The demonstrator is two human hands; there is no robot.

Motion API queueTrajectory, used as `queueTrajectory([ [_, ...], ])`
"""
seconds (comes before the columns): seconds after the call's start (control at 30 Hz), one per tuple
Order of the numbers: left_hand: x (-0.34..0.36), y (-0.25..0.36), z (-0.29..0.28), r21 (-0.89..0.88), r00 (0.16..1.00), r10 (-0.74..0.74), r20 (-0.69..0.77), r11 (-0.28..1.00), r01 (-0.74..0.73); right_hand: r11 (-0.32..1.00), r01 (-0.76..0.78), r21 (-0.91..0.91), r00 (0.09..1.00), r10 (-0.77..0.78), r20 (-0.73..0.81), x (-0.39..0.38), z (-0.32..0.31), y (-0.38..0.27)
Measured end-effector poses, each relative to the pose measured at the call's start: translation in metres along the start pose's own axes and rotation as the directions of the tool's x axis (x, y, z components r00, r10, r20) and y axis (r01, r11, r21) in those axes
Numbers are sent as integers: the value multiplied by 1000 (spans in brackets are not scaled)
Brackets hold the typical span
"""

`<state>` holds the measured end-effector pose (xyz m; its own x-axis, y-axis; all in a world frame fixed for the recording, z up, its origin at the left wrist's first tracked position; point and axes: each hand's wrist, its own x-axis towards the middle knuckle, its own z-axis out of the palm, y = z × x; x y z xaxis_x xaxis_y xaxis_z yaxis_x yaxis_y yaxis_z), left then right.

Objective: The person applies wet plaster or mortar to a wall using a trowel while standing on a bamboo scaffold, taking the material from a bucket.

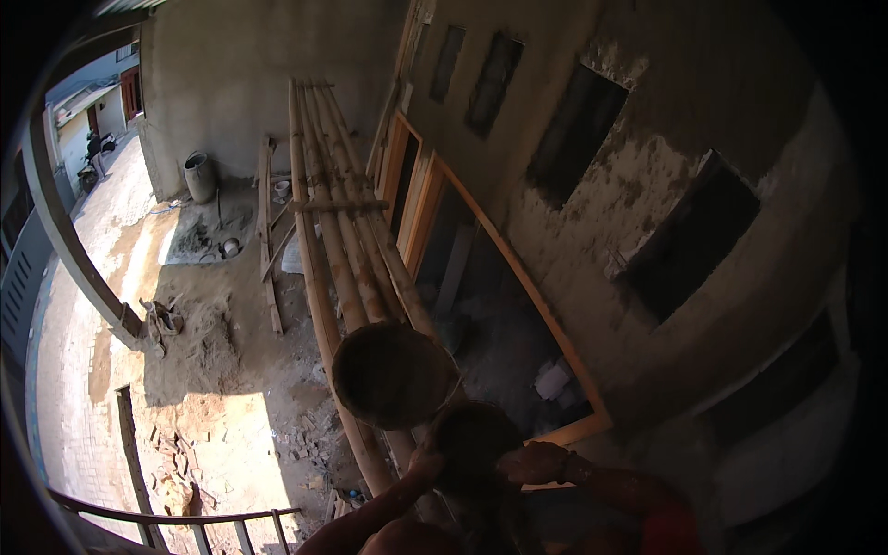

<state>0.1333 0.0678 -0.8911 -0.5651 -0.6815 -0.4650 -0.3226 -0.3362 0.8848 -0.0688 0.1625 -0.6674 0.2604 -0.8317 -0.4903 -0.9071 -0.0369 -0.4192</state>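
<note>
A dark round bucket (474, 442) is held close in front of me, its mouth facing up. My left hand (426, 463) is closed on its left rim, though shadow hides some of the fingers. On the opposite side my right hand (546, 462) grips the rim with bent fingers. Just beyond it, a wider dark round basin (393, 375) rests on a platform of long bamboo poles (344, 268). The near edge of the basin overlaps the bucket in view. What either container holds is too dark to make out.
To the right rises a rough wall with several dark openings and an orange wooden frame (518, 277). Far below on the left lie sand (205, 347), rubble and a grey drum (199, 178). A metal railing (199, 529) crosses the lower left. A crosspiece (340, 206) spans the poles.
</note>
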Motion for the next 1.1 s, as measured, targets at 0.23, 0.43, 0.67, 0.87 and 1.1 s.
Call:
queueTrajectory([
  [0.23,-5,12,10,-56,1000,-23,3,998,23,891,-222,-397,975,195,-106,36,56,54],
  [0.43,35,-75,12,218,988,75,-134,975,-45,945,-160,-285,940,234,248,50,58,2],
  [0.67,-17,17,11,-229,954,-270,-133,945,236,989,-149,1,974,146,173,9,16,-17],
  [0.87,-41,50,8,-192,936,-305,-174,943,271,912,-387,-138,922,383,-54,10,1,3],
  [1.1,-50,35,21,-249,943,-243,-229,951,185,958,-229,-174,968,243,64,20,87,23],
])
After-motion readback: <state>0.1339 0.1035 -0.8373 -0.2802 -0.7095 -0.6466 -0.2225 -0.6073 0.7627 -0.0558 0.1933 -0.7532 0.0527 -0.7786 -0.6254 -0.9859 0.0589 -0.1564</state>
